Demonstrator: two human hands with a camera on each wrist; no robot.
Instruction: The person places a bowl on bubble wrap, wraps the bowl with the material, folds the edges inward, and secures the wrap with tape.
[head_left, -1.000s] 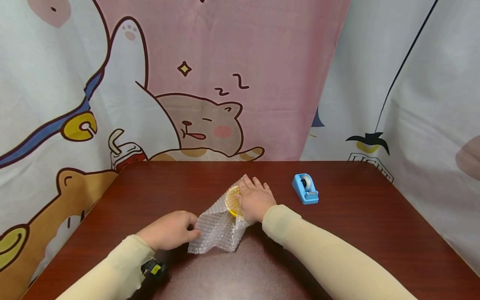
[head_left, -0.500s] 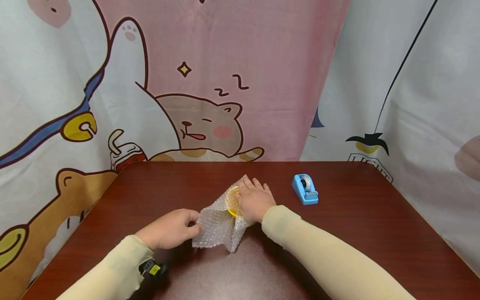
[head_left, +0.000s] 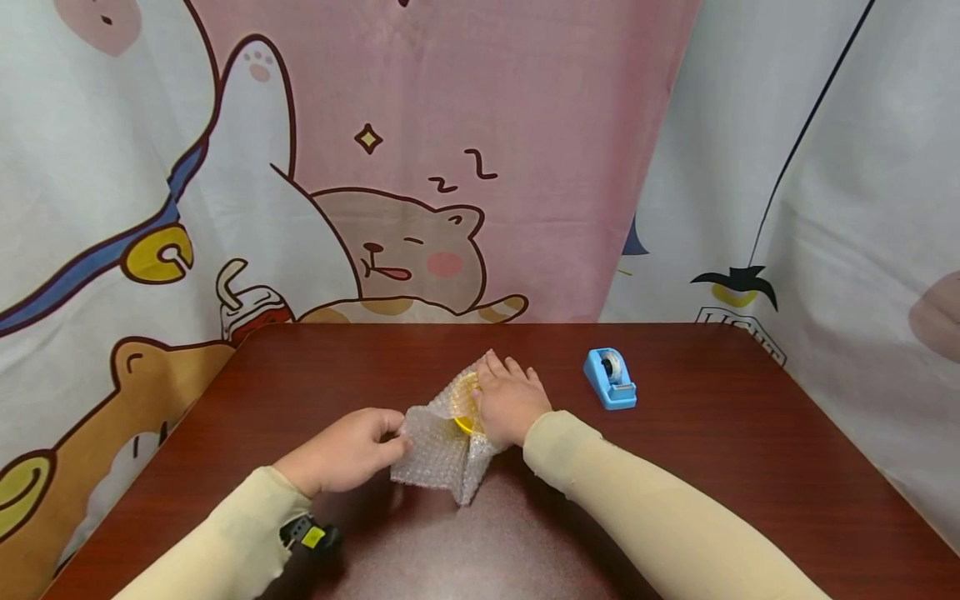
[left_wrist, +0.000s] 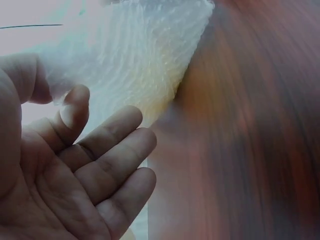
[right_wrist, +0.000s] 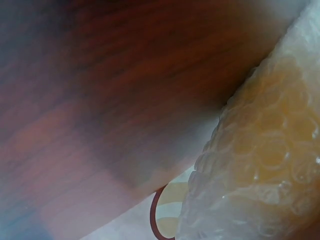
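Our left hand (head_left: 345,454) pinches the bubble wrap (head_left: 429,454) at nine o'clock while our right hand (head_left: 513,404) rests flat at two, probably so the yellow thing (head_left: 464,426) won't slide.

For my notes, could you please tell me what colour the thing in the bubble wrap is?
Yellow: the wrapped thing shows best in the head view.
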